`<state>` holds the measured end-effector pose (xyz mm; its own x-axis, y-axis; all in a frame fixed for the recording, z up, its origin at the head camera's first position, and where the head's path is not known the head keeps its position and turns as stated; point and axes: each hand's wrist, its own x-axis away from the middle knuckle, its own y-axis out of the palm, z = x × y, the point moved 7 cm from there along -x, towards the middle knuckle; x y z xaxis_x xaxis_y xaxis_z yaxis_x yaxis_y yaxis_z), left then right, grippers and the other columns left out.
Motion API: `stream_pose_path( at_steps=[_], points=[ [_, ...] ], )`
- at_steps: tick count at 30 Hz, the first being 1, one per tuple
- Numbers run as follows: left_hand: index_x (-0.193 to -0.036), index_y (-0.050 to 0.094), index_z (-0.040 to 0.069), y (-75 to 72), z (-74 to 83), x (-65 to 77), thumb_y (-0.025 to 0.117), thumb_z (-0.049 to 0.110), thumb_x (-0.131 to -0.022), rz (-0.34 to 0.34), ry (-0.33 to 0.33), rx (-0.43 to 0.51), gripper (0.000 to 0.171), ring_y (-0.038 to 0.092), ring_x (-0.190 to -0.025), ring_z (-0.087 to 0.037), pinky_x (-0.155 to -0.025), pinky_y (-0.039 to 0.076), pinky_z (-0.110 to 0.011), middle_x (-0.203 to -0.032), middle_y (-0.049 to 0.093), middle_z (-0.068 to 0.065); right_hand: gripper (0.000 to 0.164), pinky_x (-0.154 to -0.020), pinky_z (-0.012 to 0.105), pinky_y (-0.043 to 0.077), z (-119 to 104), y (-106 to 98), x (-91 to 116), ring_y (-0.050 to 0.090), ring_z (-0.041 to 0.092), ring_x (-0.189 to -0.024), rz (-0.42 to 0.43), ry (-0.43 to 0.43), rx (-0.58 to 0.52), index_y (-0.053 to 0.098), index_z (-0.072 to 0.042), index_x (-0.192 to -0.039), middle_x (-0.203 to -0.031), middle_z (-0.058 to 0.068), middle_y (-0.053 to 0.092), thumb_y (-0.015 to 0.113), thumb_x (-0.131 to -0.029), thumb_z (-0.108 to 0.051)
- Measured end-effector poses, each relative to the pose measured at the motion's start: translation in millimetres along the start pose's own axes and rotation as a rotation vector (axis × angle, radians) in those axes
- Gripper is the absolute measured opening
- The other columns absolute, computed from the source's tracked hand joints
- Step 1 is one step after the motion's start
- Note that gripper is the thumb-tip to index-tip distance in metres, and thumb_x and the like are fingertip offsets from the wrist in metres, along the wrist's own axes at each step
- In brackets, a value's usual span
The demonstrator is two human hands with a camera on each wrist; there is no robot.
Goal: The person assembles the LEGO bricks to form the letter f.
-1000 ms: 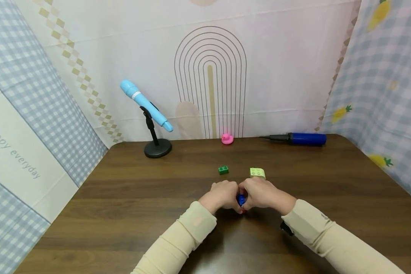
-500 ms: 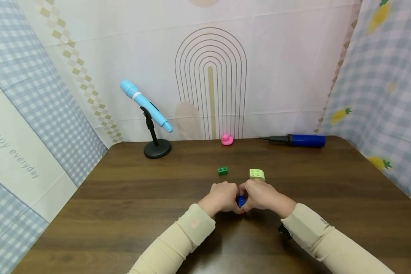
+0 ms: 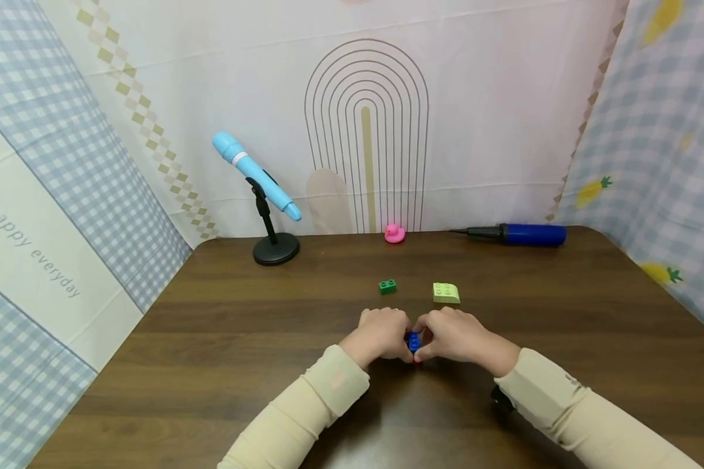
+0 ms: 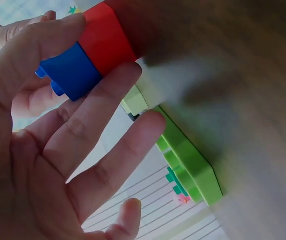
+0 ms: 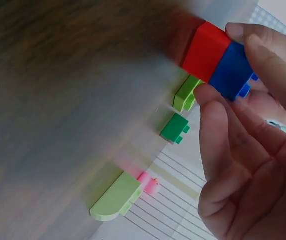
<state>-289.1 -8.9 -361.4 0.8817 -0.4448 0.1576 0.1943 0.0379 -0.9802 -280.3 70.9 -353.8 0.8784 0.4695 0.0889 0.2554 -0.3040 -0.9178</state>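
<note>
Between the two hands a blue brick (image 3: 413,341) is stacked on a red brick (image 4: 108,40), the blue one's studs upward. My left hand (image 3: 382,333) pinches the stack from the left, thumb and a finger near the seam in the left wrist view. From the right, my right hand (image 3: 454,333) holds the blue brick, its thumb and a fingertip at the brick's sides in the right wrist view. Just past the hands sits a pale green curved brick (image 3: 446,293), with a small dark green brick (image 3: 388,286) to its left. A bright green brick (image 4: 192,162), seen in both wrist views, is hidden from the head view.
Along the back edge of the wooden table (image 3: 211,365) stand a light blue microphone (image 3: 258,176) on a black stand (image 3: 276,248), a pink rubber duck (image 3: 394,234) and a blue hand pump (image 3: 530,234). Patterned cloth (image 3: 504,117) hangs behind.
The hands stay together at the stack. The right hand's thumb and fingers have spread slightly, showing more of the blue brick, and the pale green brick is less covered. The head view has shifted a little.
</note>
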Motion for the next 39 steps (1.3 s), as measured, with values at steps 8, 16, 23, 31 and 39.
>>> stream_pose_path(
  at_steps=[8,16,23,31,39],
  points=[
    [-0.067,0.061,0.02,-1.9,-24.2,3.7,0.073,0.04,-0.065,-0.001,-0.045,0.026,0.024,0.046,-0.062,-0.011,-0.059,0.035,-0.034,-0.06,0.051,0.008,0.026,-0.059,0.031,0.043,8.1,-1.2,-8.4,0.051,0.006,-0.066,-0.027,-0.004,0.07,0.065,-0.014,-0.089,-0.075,-0.008,0.058,0.073,-0.069,-0.029],
    [-0.077,0.064,0.018,-4.5,-52.5,8.8,0.074,0.038,-0.064,-0.017,-0.095,0.059,0.026,0.047,-0.065,-0.013,-0.057,0.035,-0.033,-0.066,0.052,0.007,0.022,-0.062,0.032,0.044,3.5,-4.0,-27.1,0.051,0.007,-0.067,-0.001,-0.023,0.102,0.065,-0.012,-0.091,-0.078,-0.006,0.059,0.07,-0.073,-0.025],
    [-0.08,0.065,0.018,-4.9,-66.8,12.1,0.075,0.035,-0.064,-0.019,-0.127,0.074,0.026,0.048,-0.063,-0.013,-0.053,0.036,-0.031,-0.066,0.052,0.006,0.024,-0.059,0.031,0.043,-2.2,0.7,-39.8,0.051,0.009,-0.068,0.018,-0.013,0.111,0.064,-0.01,-0.093,-0.082,-0.003,0.06,0.068,-0.075,-0.025],
    [-0.078,0.065,0.019,-6.1,-67.0,13.4,0.076,0.034,-0.063,-0.016,-0.135,0.067,0.025,0.047,-0.061,-0.013,-0.052,0.037,-0.03,-0.065,0.052,0.006,0.037,-0.053,0.031,0.039,-14.2,9.7,-53.4,0.045,0.014,-0.066,0.026,-0.017,0.22,0.062,-0.01,-0.101,-0.087,0.001,0.053,0.069,-0.073,-0.032],
    [-0.082,0.066,0.019,-5.7,-63.6,13.4,0.076,0.034,-0.063,-0.021,-0.132,0.071,0.027,0.048,-0.062,-0.012,-0.052,0.038,-0.031,-0.068,0.053,0.006,0.037,-0.058,0.037,0.042,-16.4,16.3,-62.6,0.051,0.018,-0.077,-0.01,-0.01,0.24,0.063,-0.011,-0.102,-0.095,0.002,0.056,0.07,-0.072,-0.032]
  ],
)
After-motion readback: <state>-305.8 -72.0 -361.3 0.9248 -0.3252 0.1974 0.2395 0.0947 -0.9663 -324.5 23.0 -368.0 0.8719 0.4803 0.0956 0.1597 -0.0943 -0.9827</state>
